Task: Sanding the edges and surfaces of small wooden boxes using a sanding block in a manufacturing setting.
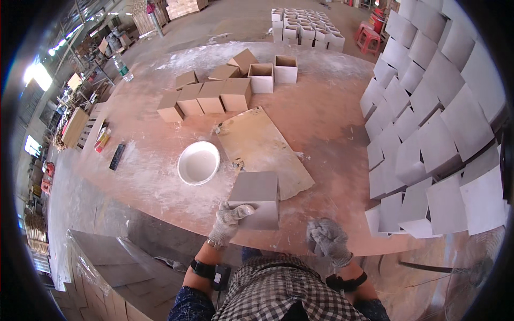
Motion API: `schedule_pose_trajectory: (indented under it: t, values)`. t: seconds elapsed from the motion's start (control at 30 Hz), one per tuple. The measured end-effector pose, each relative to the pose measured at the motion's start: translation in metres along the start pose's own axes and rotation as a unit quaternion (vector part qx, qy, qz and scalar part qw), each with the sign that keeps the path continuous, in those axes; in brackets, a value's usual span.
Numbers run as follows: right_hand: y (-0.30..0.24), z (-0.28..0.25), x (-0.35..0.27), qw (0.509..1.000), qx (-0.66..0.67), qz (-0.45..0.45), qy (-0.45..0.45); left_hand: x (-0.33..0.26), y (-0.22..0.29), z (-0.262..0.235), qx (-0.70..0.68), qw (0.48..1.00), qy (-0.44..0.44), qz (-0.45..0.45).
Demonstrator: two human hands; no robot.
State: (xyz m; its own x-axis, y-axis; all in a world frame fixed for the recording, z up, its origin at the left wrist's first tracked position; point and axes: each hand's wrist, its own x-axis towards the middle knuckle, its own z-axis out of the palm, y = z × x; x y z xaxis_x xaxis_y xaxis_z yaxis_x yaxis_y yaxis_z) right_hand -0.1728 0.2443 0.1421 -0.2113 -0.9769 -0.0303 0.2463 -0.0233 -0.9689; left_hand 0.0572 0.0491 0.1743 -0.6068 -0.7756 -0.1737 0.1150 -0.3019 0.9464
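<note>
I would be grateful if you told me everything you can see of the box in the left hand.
The box is squarish, with plain, flat grey-brown faces and straight edges, perhaps wood or board. No opening shows. It is by the near edge of the table; the gloved left hand grips its left side, thumb on the near face.

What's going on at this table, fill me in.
A person's left hand in a whitish knit glove grips a grey, square-sided box. The similarly gloved right hand is off to its right; whether it holds anything is unclear. A round white bowl and a stained tan board lie beyond on the reddish-brown table. Brown square boxes stand farther back; pale grey boxes are stacked at right.
</note>
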Motion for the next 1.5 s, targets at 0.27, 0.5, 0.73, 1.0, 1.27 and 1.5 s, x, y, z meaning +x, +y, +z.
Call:
schedule_pose_trajectory:
  t: [0.27, 0.5, 0.73, 1.0, 1.27, 1.5]
  values:
    - [0.021, 0.004, -0.006, 0.924, -0.329, -0.087, 0.171, -0.014, -0.002, -0.002, -0.164, 0.982, 0.084, 0.049]
    - [0.007, 0.011, 0.007, 0.942, -0.276, -0.122, 0.148, -0.026, 0.016, -0.007, -0.157, 0.986, 0.046, -0.013]
    - [-0.037, 0.045, 0.051, 0.957, -0.254, -0.087, 0.112, -0.021, 0.037, 0.021, -0.080, 0.995, 0.042, -0.047]
    - [-0.075, 0.108, 0.105, 0.722, -0.607, -0.324, 0.080, -0.009, 0.002, 0.040, -0.012, 0.997, 0.042, 0.070]
    - [-0.035, 0.038, 0.125, 0.780, -0.537, -0.202, 0.248, -0.019, 0.034, 0.033, -0.007, 0.997, 0.078, -0.003]
    - [-0.017, 0.023, 0.103, 0.967, -0.050, -0.095, 0.233, -0.019, 0.067, 0.038, -0.223, 0.971, 0.068, -0.053]
